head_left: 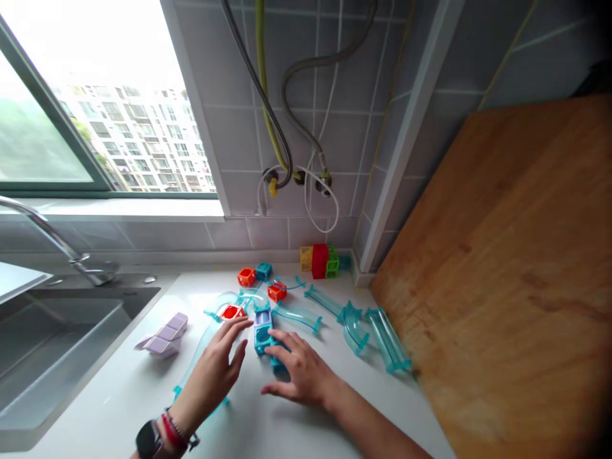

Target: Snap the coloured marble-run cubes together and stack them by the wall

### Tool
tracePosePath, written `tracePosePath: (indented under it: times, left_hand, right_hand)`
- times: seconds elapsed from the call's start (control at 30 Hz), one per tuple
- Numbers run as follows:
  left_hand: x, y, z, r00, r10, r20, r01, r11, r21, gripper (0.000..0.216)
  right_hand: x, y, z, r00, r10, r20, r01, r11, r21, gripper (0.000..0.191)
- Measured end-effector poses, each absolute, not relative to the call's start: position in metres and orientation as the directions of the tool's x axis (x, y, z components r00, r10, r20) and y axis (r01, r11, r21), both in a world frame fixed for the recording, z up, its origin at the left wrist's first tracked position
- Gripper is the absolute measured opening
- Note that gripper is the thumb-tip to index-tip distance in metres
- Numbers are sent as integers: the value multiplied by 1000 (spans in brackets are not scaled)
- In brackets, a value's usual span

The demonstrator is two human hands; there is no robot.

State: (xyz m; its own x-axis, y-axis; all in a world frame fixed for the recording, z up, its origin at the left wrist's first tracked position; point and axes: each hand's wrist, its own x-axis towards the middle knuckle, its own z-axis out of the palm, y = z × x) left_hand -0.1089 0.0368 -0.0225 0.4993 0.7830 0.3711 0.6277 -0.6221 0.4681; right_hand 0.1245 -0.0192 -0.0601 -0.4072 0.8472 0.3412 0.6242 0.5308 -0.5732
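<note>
My left hand [216, 368] lies flat on the white counter [119, 395], fingertips touching a red cube block [233, 312] that sits on a clear teal track piece [203, 347]. My right hand [299, 368] rests with its fingers on a row of teal and purple cube blocks [262, 330] and hides the row's near end. Neither hand lifts anything. A watch and bracelets sit on my left wrist.
Clear teal track pieces [354, 322] lie to the right, loose orange and teal cubes [253, 275] behind. A yellow-red-green cube row [319, 260] stands at the wall. Pale purple blocks [165, 336] lie left, near the sink [48, 344]. A wooden board [502, 287] leans right.
</note>
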Motion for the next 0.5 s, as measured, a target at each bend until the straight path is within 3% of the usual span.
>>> tracePosePath:
  times: [0.1,0.2,0.33,0.5]
  left_hand:
    - [-99,60,-23,578,711,400,688,-689,230,42]
    - [-95,79,-30,679,674,292,699,-714,23,50]
    - [-97,95,-44,724,663,190,678,-735,-19,46]
    - [-101,96,-47,721,668,185,683,-730,-25,53]
  right_hand:
    - [122,-16,-68,-402,844,354,608,535,-587,57]
    - [123,-15,-69,-385,849,363,616,529,-584,41]
    - [128,-14,-63,-386,845,370,635,535,-557,24]
    - [133,-12,-63,-380,842,383,686,535,-494,32]
